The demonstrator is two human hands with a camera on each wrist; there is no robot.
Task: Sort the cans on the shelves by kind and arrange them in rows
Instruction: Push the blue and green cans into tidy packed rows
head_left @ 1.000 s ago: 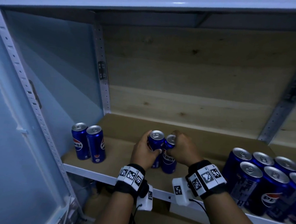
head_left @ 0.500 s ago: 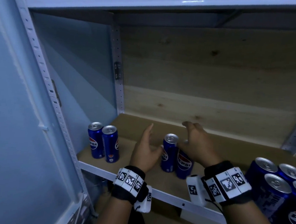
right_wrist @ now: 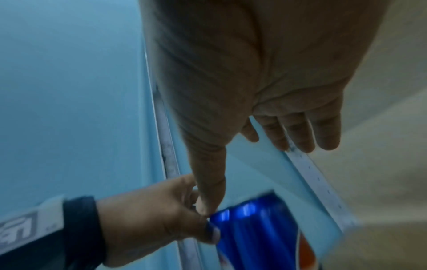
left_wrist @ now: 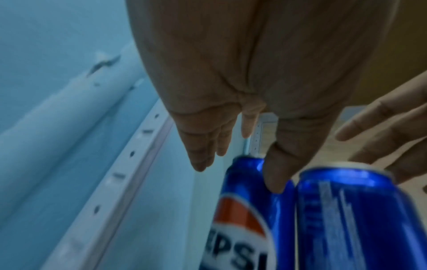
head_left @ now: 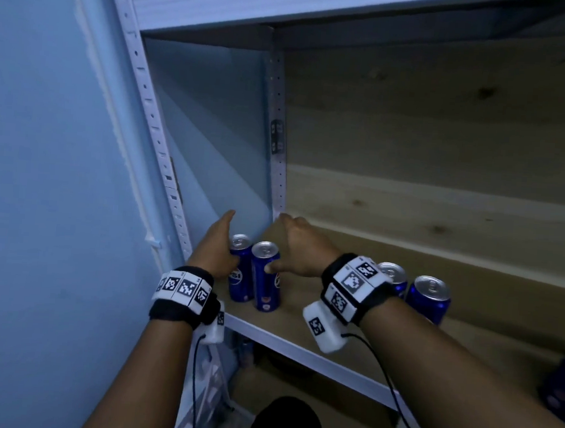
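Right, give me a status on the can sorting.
Done: two cans stand together mid-shelf. In hand: left hand and right hand, fingers straight, flank the corner pair, thumbs touching it, nothing gripped. Left: lining the pairs into rows; other cans lie outside these views.

Landmark: left rear upright [head_left: 277, 136] of the shelf [head_left: 487, 331].
Two cans [head_left: 256, 272]: upright on the shelf, just in front of the upright, side by side and touching.
Left hand [head_left: 217, 246]: left of that pair, thumb against the left can.
Right hand [head_left: 300, 248]: right of the pair, thumb against the right can.
Second pair of cans [head_left: 416, 293]: further right of the upright, behind the right wrist.
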